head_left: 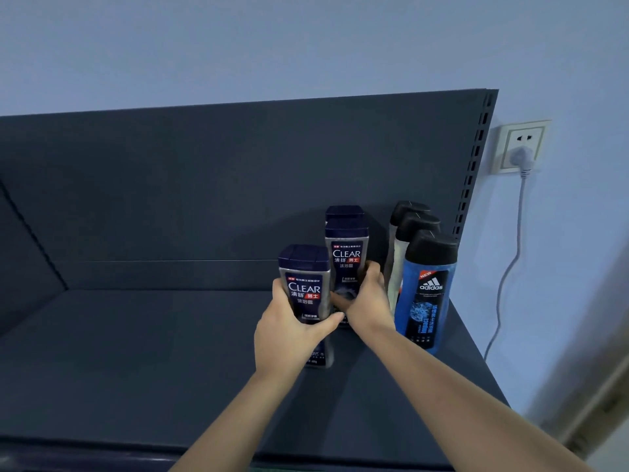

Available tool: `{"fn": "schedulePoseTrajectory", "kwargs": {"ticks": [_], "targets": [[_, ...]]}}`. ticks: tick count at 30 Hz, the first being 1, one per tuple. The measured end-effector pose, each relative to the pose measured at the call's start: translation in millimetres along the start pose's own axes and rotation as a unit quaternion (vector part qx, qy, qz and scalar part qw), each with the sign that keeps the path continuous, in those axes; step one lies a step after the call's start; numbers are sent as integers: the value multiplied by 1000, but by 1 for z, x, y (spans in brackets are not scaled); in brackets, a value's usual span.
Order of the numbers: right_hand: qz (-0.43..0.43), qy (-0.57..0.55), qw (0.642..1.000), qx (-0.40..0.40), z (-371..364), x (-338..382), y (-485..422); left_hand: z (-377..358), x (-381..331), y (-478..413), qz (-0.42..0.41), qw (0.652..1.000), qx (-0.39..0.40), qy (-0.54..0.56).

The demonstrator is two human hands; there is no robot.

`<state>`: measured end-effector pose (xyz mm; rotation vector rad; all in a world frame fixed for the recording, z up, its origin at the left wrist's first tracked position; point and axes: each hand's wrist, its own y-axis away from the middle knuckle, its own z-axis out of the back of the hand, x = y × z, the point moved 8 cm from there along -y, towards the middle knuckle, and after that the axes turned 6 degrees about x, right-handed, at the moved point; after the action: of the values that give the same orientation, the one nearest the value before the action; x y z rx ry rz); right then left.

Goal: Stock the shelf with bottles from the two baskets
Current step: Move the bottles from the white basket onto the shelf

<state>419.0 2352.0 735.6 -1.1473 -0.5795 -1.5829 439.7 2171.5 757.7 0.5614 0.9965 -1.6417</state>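
Observation:
On the dark shelf (136, 352) my left hand (289, 335) grips a grey CLEAR bottle (304, 284) with a dark cap, standing upright. My right hand (367, 301) holds a second CLEAR bottle (347, 257) just behind and to the right of it. A third dark cap (343, 211) shows behind that one. At the right end stands a row of three black-capped bottles, the front one a blue adidas bottle (427, 301). The baskets are out of view.
The shelf's back panel (204, 182) rises behind the bottles, with a slotted upright (474, 158) at its right edge. A wall socket (520, 148) with a plug and a hanging cable is on the wall to the right.

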Motion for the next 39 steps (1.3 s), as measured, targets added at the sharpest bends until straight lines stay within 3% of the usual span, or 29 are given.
{"fn": "schedulePoseTrajectory", "kwargs": {"ticks": [12, 25, 30, 35, 39], "targets": [[-55, 16, 998, 19, 12, -47, 79, -42, -26, -4, -32, 999, 11, -34], [-17, -5, 1000, 13, 11, -20, 68, -58, -11, 4, -24, 996, 84, -2], [-47, 20, 999, 10, 9, -24, 68, -58, -16, 1, -32, 996, 85, -10], [-97, 21, 995, -12, 17, -28, 81, -40, -13, 9, -42, 974, 141, -173], [-124, 6, 991, -49, 14, -12, 101, 31, 24, 20, -16, 955, 148, -255]]}}
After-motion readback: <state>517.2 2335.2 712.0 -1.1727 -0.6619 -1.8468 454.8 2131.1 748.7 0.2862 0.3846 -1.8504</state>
